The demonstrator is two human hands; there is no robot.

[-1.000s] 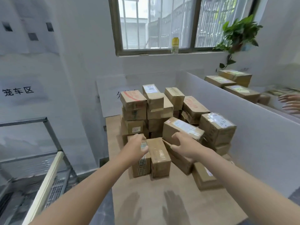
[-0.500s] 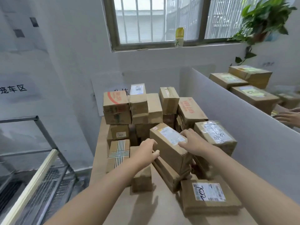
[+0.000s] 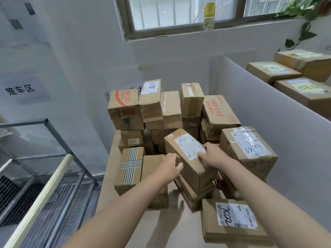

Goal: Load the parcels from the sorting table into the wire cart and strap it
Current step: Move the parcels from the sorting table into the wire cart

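Left hand (image 3: 170,165) and right hand (image 3: 214,156) grasp opposite sides of 1 tilted, white-labelled brown cardboard parcel (image 3: 188,162).

stacked parcels (image 3: 154,111) behind, divider wall (image 3: 279,111) right, table front (image 3: 179,228) bare

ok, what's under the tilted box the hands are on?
The tilted brown cardboard box with a white label rests on a flatter brown cardboard box. Anything further beneath is covered.

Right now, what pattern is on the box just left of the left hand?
The box is brown cardboard, crossed by bands of dark-and-pale striped tape. Head view.
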